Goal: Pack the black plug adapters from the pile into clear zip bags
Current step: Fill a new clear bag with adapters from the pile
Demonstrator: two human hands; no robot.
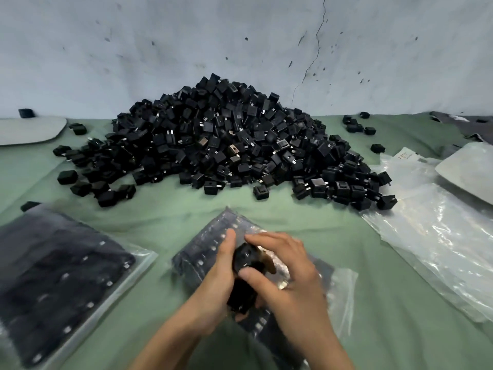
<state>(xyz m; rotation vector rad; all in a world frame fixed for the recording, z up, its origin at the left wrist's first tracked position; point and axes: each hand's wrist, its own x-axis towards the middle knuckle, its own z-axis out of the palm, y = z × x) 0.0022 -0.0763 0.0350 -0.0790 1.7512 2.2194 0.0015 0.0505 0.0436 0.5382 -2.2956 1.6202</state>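
Packing is the step in hand. A clutch of adapters (246, 263) is held between both hands just above the half-filled bag (202, 244), which lies on the green cloth (165, 209) at the near centre. The left hand (216, 279) is curled round the clutch from the left, with the thumb raised along its side. The right hand (290, 273) is closed on it from the right, thumb pressed on the front and fingers arched over the top. Both grips are thus clamped on the adapters, though blur hides how many are held. Rows of adapters are seen through the plastic at the far end of the bag. Where its mouth lies cannot be told, as the near end is covered by the hands.

The pile (226, 145) is heaped against the wall (160, 49), well beyond the hands, and it is large, so the task is judged far from done. A filled bag (53, 276) lies at the left and a stack of empty bags (440, 236) at the right.

For the next move, the clutch would need to be squared into a row and slid into the bag beside the rows already laid. One hand would probably have to be freed to hold the mouth open. Care is called for so that the metal prongs do not catch the thin film.
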